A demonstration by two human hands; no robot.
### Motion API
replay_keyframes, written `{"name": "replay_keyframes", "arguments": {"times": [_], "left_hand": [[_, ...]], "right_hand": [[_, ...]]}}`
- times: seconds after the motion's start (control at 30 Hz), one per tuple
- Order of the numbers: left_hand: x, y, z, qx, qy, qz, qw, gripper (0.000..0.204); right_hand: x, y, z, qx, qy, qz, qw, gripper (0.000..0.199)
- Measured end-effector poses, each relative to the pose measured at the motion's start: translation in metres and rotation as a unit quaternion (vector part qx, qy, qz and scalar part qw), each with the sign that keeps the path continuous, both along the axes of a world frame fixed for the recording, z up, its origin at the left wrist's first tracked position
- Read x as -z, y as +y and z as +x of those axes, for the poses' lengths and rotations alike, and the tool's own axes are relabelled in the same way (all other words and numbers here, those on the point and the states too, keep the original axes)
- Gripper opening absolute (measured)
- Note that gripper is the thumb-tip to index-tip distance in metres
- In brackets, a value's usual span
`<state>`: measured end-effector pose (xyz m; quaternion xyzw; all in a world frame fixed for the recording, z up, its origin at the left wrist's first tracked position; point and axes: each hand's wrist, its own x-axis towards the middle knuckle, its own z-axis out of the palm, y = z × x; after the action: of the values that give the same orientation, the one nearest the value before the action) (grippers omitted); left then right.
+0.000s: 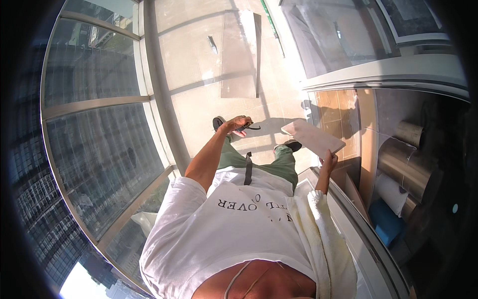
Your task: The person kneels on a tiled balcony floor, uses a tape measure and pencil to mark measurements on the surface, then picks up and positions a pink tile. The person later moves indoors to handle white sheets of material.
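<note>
My right hand [328,162] grips the lower right end of a flat, pale board-like piece [312,138], perhaps tile, whose far left end looks notched. It is held tilted in front of my right leg, near the doorway. In front of my left leg, my left hand [238,123] is closed around a small dark tool [247,126] with a thin, curved black end sticking out to the right. Its exact kind is partly hidden by my fingers. The two hands are well apart. A black strap [248,169] hangs at my waist.
A long pale slab [238,60] lies on the tiled floor ahead, with a small dark object [212,45] left of it. A thin green strip [269,19] leans at the far wall. Tall windows [99,164] line the left; rolls [406,162] stand inside at right.
</note>
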<state>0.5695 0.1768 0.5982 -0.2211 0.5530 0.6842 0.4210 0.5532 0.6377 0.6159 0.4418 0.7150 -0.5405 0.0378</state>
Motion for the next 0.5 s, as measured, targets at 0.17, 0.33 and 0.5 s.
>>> {"name": "replay_keyframes", "arguments": {"times": [0.17,0.33,0.5], "left_hand": [[0.044,-0.215,0.089,-0.188,0.083,0.014,0.978,0.097],[0.022,-0.361,0.072,-0.222,0.092,-0.023,0.970,0.086],[0.032,-0.465,-0.007,-0.223,0.053,-0.076,0.970,0.083]], "right_hand": [[0.033,-0.144,-0.014,0.168,0.005,-0.146,0.975,0.040],[0.057,-0.274,-0.034,0.242,0.008,-0.239,0.940,0.043],[0.057,-0.414,-0.085,0.281,0.009,-0.267,0.922,0.022]]}}
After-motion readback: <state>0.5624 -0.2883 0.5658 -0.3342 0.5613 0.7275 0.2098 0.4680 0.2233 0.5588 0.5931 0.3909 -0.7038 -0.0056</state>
